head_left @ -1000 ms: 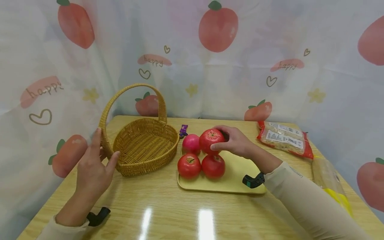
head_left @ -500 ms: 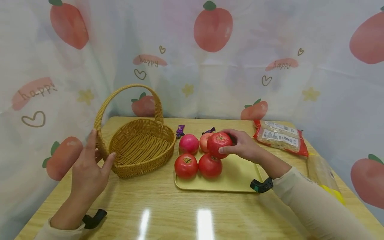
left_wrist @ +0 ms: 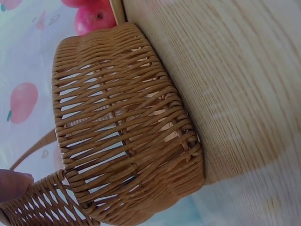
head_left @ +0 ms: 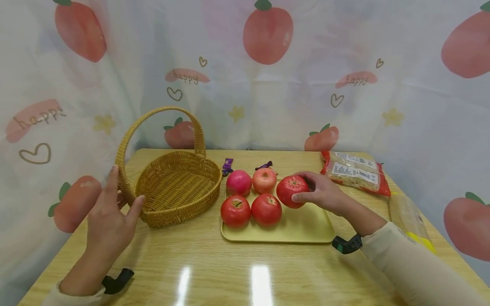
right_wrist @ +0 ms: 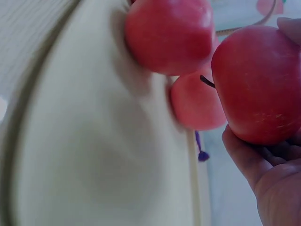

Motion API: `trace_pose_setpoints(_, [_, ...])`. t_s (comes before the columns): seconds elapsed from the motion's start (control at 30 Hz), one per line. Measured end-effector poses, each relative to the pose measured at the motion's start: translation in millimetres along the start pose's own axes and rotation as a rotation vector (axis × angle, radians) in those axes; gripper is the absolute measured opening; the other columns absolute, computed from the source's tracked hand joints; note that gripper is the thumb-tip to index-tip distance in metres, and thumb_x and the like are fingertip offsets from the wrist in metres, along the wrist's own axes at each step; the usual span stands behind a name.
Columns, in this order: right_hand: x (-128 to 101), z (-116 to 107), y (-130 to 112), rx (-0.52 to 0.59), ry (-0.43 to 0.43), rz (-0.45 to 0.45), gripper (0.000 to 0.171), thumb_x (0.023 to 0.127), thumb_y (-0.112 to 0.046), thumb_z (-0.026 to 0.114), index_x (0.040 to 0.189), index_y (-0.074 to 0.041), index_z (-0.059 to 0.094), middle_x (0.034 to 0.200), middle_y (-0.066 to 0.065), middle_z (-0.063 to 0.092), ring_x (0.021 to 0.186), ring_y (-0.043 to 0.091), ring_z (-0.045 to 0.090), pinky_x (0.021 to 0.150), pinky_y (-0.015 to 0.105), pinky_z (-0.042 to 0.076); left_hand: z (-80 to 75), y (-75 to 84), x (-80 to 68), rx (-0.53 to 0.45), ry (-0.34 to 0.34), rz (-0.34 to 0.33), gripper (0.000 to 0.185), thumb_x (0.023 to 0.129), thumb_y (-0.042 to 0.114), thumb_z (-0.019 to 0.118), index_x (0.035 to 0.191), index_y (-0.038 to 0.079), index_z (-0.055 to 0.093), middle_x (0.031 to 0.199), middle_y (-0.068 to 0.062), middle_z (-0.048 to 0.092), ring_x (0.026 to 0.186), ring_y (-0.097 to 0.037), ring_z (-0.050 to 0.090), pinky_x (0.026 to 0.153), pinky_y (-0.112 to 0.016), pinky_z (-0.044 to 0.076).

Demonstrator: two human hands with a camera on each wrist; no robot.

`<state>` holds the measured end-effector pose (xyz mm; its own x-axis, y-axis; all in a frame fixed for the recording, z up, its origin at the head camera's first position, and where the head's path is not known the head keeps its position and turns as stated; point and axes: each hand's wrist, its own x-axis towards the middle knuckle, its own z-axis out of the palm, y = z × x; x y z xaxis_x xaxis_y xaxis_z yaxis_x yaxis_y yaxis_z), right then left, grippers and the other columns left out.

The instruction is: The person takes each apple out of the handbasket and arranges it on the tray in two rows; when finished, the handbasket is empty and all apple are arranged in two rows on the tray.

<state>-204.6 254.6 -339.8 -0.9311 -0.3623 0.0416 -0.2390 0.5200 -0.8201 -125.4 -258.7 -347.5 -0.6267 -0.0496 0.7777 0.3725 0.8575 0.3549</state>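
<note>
My right hand (head_left: 323, 193) holds a red apple (head_left: 290, 190) above the tray's back right part, thumb in front and fingers behind; its dark stem shows in the right wrist view. On the yellow tray (head_left: 306, 227) rest a pink-red apple (head_left: 239, 182), a paler apple (head_left: 264, 180) and two red apples (head_left: 235, 211) at the front. To the left stands a wicker basket (head_left: 181, 216) with a tall arched handle. My left hand (head_left: 109, 223) touches the lower left of that handle, index finger straight and thumb spread; some fingers are hidden behind it.
Purple-wrapped sweets (head_left: 228, 165) lie behind the tray. At the back right are a red-edged clear packet (head_left: 356, 172) and another clear bag with a yellow end (head_left: 409, 216). A printed curtain (head_left: 229, 63) hangs behind the wooden table (head_left: 206, 263).
My right hand has carried the apple rightward, away from the other apples, uncovering the paler one behind. The left hand has stayed at the basket handle. The head view has shifted slightly.
</note>
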Motion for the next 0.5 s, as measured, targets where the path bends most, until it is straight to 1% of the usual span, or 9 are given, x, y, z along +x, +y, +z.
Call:
trace_pose_setpoints(0.03, [-2, 0, 2, -0.003, 0.002, 0.005, 0.067, 0.088, -0.031, 0.082, 0.143, -0.007, 0.054, 0.130, 0.013, 0.066, 0.113, 0.028, 0.064, 0.087, 0.032, 0.061, -0.4, 0.0, 0.0, -0.001, 0.000, 0.000, 0.099, 0.083, 0.002, 0.082, 0.165, 0.014, 0.028, 0.108, -0.032, 0.063, 0.089, -0.048, 0.071, 0.077, -0.031, 0.047])
trace_pose_setpoints(0.07, [-4, 1, 5, -0.007, 0.008, 0.011, 0.068, 0.088, -0.032, 0.082, 0.143, -0.006, 0.054, 0.130, 0.014, 0.066, 0.113, 0.028, 0.064, 0.087, 0.031, 0.060, -0.8, 0.3, 0.0, 0.001, -0.001, 0.000, 0.098, 0.083, 0.002, 0.082, 0.165, 0.013, 0.028, 0.108, -0.032, 0.063, 0.090, -0.048, 0.071, 0.076, -0.037, 0.049])
trace_pose_setpoints(0.1, [-7, 1, 8, -0.013, 0.011, 0.016, 0.068, 0.088, -0.032, 0.082, 0.143, -0.005, 0.054, 0.130, 0.014, 0.065, 0.113, 0.028, 0.064, 0.088, 0.031, 0.060, -0.8, 0.3, 0.1, 0.001, 0.002, 0.004, 0.098, 0.083, 0.002, 0.082, 0.164, 0.014, 0.028, 0.106, -0.031, 0.063, 0.089, -0.048, 0.071, 0.076, -0.037, 0.049])
trace_pose_setpoints(0.17, [-11, 3, 14, -0.013, 0.009, 0.031, 0.068, 0.088, -0.032, 0.082, 0.143, -0.004, 0.054, 0.130, 0.015, 0.065, 0.113, 0.028, 0.064, 0.089, 0.031, 0.060, -0.4, 0.6, 0.6, 0.000, 0.003, 0.010, 0.098, 0.083, 0.002, 0.082, 0.164, 0.013, 0.028, 0.105, -0.031, 0.063, 0.090, -0.048, 0.070, 0.075, -0.046, 0.051])
trace_pose_setpoints(0.23, [-15, 4, 19, -0.025, 0.002, 0.058, 0.069, 0.088, -0.032, 0.081, 0.144, -0.003, 0.053, 0.130, 0.015, 0.065, 0.114, 0.027, 0.063, 0.089, 0.031, 0.059, -0.2, 1.1, 0.9, -0.001, 0.001, 0.010, 0.099, 0.083, 0.001, 0.082, 0.164, 0.013, 0.028, 0.104, -0.031, 0.062, 0.090, -0.049, 0.070, 0.073, -0.057, 0.050])
trace_pose_setpoints(0.27, [-16, 4, 21, -0.031, -0.006, 0.071, 0.069, 0.088, -0.032, 0.081, 0.143, -0.003, 0.053, 0.130, 0.015, 0.065, 0.114, 0.027, 0.063, 0.090, 0.031, 0.058, -0.1, 1.2, 0.8, -0.002, -0.001, 0.009, 0.099, 0.083, 0.001, 0.082, 0.164, 0.013, 0.028, 0.104, -0.031, 0.062, 0.090, -0.049, 0.070, 0.073, -0.058, 0.050])
trace_pose_setpoints(0.37, [-18, 5, 25, -0.060, -0.028, 0.104, 0.069, 0.087, -0.035, 0.081, 0.143, -0.004, 0.054, 0.129, 0.012, 0.066, 0.114, 0.026, 0.063, 0.093, 0.032, 0.057, -0.2, 1.1, 0.6, 0.003, -0.001, 0.012, 0.099, 0.082, 0.002, 0.082, 0.164, 0.013, 0.028, 0.105, -0.032, 0.062, 0.090, -0.049, 0.070, 0.073, -0.056, 0.051])
trace_pose_setpoints(0.43, [-19, 6, 25, -0.085, -0.034, 0.108, 0.068, 0.087, -0.037, 0.082, 0.141, -0.005, 0.056, 0.127, 0.010, 0.067, 0.113, 0.024, 0.063, 0.094, 0.032, 0.056, -0.4, 0.7, 0.4, 0.008, 0.003, 0.016, 0.098, 0.083, 0.002, 0.082, 0.164, 0.013, 0.028, 0.105, -0.032, 0.063, 0.090, -0.049, 0.070, 0.073, -0.048, 0.051])
trace_pose_setpoints(0.5, [-19, 7, 24, -0.102, -0.043, 0.096, 0.067, 0.087, -0.036, 0.082, 0.140, -0.005, 0.057, 0.126, 0.010, 0.067, 0.112, 0.024, 0.063, 0.095, 0.034, 0.056, -0.5, 0.1, 0.2, 0.011, 0.007, 0.018, 0.098, 0.083, 0.003, 0.082, 0.164, 0.013, 0.028, 0.106, -0.031, 0.063, 0.090, -0.048, 0.070, 0.075, -0.036, 0.049])
